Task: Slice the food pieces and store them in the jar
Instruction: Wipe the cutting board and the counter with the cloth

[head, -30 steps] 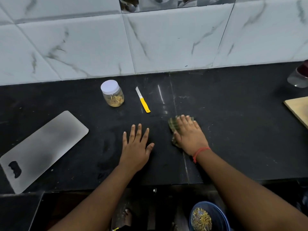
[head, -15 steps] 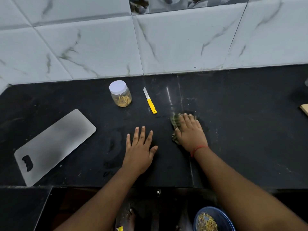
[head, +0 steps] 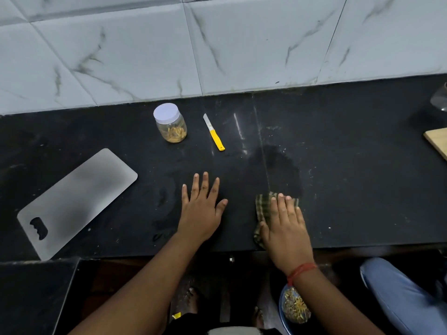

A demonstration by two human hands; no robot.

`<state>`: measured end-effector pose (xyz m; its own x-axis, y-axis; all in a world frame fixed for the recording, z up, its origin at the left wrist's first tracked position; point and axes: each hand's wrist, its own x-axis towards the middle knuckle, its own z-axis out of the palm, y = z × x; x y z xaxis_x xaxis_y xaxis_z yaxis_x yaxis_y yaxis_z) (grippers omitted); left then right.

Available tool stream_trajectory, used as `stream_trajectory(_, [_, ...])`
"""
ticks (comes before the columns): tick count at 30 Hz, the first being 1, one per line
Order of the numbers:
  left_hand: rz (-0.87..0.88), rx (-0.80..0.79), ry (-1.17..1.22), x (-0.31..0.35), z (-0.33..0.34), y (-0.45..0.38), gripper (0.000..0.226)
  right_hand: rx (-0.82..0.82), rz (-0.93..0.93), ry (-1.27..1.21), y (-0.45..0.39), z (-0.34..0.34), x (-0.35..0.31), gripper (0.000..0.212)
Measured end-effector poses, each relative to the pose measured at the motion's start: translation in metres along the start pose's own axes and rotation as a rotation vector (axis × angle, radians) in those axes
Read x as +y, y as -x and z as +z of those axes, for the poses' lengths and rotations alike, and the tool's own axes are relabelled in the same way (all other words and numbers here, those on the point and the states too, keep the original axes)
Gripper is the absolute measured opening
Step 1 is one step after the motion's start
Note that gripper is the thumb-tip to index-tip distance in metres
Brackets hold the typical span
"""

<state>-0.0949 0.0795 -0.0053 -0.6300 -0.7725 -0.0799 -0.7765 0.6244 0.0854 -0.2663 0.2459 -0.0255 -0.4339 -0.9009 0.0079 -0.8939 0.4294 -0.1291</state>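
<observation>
A clear jar (head: 171, 124) with a white lid stands at the back of the black counter (head: 350, 170), with yellowish cut pieces in its bottom. A small knife (head: 214, 134) with a yellow handle lies to the right of it. My left hand (head: 202, 209) rests flat on the counter with its fingers spread. My right hand (head: 284, 223) presses flat on a green checked cloth (head: 262, 209) near the counter's front edge. A damp wiped patch shows just behind the cloth.
A steel cutting board (head: 72, 201) lies at the left of the counter. A wooden board (head: 437, 141) pokes in at the right edge. Below the counter sits a blue bowl (head: 294, 308) of scraps, and a person's knee in blue cloth (head: 396, 293) is beside it.
My right hand has dragged the cloth toward the counter's front edge, leaving a damp patch behind it. My left hand has stayed flat in place.
</observation>
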Motion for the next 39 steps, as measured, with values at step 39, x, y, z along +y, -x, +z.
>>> stream_trajectory(39, [0.089, -0.040, 0.034, -0.124, -0.014, -0.056, 0.077, -0.038, -0.008, 0.029, -0.167, 0.010, -0.087, 0.069])
